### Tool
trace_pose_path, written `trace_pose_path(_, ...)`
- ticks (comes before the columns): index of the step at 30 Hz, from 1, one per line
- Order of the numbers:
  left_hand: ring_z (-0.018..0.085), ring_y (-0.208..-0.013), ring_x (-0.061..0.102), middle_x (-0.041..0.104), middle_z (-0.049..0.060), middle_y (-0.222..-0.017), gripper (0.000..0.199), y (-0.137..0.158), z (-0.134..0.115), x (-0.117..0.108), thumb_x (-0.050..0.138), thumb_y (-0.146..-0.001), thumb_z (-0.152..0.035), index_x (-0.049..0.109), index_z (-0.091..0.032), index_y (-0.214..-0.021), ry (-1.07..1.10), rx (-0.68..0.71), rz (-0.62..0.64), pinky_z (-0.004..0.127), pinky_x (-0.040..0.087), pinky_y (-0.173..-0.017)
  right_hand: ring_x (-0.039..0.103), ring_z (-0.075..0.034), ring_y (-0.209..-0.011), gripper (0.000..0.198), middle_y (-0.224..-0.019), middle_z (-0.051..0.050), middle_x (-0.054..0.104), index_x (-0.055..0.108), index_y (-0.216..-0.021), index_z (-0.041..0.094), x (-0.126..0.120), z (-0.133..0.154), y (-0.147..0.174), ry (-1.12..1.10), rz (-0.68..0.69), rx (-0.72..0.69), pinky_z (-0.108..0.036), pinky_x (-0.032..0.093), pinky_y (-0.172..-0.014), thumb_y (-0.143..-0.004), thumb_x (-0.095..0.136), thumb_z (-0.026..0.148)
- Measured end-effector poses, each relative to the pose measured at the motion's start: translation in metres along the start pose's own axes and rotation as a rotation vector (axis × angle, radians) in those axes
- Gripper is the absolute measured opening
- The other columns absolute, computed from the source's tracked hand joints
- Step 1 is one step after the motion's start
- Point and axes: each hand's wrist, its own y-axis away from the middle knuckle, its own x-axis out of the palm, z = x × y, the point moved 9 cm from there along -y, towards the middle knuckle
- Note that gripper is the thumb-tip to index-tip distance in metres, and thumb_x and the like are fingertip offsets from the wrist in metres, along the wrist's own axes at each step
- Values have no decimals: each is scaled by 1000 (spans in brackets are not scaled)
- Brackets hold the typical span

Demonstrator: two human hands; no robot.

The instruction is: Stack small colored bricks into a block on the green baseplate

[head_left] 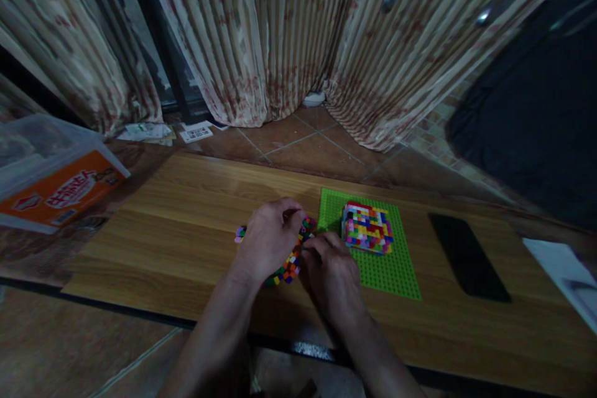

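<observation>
A pile of small, multicoloured building bricks (290,268) lies on the wooden table, partly covered by my hands. Over its far side is my left hand (270,239), with thumb and fingers curled together; whatever they grip is hidden. My right hand (334,270) is at the pile's right edge, its fingers closed in a pinch, and anything between them is too small to name. Just right of my hands lies a green studded baseplate (387,277). On it stands a low rectangular block of mixed-colour bricks (367,227), touched by neither hand.
Toward the table's (153,224) right end lies a dark flat slab (469,258), with white paper (562,273) beyond it. A clear plastic box (60,183) with an orange label stands at the left. Striped curtains (298,43) hang behind, above a tiled floor.
</observation>
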Motion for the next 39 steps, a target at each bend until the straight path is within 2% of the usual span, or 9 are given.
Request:
trace_pose_path(8, 16, -76, 67, 73, 3, -82, 20, 0, -1, 0, 52, -85, -25, 71, -18, -88, 6, -8, 5, 26, 50, -71, 57, -21, -84, 22, -88, -7, 63, 69, -93, 19, 3, 5, 1, 60, 18, -54, -33, 48, -74, -88, 48, 14)
trace_pose_path(13, 16, -75, 66, 73, 3, -82, 21, 0, 1, 1, 52, -86, -27, 71, -19, -90, 11, -16, 9, 25, 50, -70, 60, -19, -85, 25, -93, -7, 64, 67, -102, 20, -9, 3, 3, -158, -2, -24, -32, 50, -77, -91, 46, 16)
trace_pose_path(18, 15, -78, 67, 73, 1, -86, 20, 2, 1, 16, 53, -85, -28, 70, -20, -93, 173, 4, 119, 25, 51, -71, 63, -18, -89, 18, -94, -4, 68, 68, -99, 24, -35, -16, 6, -496, -132, 159, -32, 51, -79, -91, 53, 28)
trace_pose_path(22, 14, -80, 67, 73, 2, -88, 18, 12, -12, 41, 59, -83, -26, 69, -20, -97, 374, 5, 288, 25, 51, -71, 64, -15, -70, 20, -81, -1, 71, 70, -95, 21, -42, -42, 11, -802, -247, 403, -30, 53, -67, -82, 65, 36)
trace_pose_path(25, 14, -80, 67, 73, 2, -87, 15, 19, -26, 55, 59, -84, -24, 69, -20, -95, 545, 15, 377, 25, 53, -73, 63, -13, -63, 21, -79, -2, 72, 71, -91, 20, -43, -50, 13, -960, -298, 464, -28, 53, -62, -77, 70, 36)
trace_pose_path(27, 13, -79, 68, 73, 1, -87, 13, 20, -30, 60, 58, -84, -22, 68, -20, -93, 591, 21, 381, 25, 53, -75, 63, -13, -64, 21, -79, -2, 72, 71, -89, 20, -44, -51, 13, -985, -314, 470, -28, 54, -62, -75, 71, 35)
trace_pose_path(32, 13, -77, 67, 71, 0, -83, 12, 21, -30, 64, 59, -83, -19, 68, -20, -90, 553, 55, 331, 25, 53, -75, 65, -14, -69, 19, -85, -3, 73, 70, -89, 20, -49, -50, 16, -983, -342, 467, -28, 55, -65, -77, 70, 35)
trace_pose_path(39, 12, -76, 66, 73, 0, -84, 18, 21, -38, 58, 55, -85, -17, 73, -20, -90, 411, 109, 253, 23, 51, -74, 66, -15, -73, 21, -91, -4, 73, 72, -95, 21, -54, -50, 16, -823, -316, 428, -29, 54, -68, -83, 64, 35)
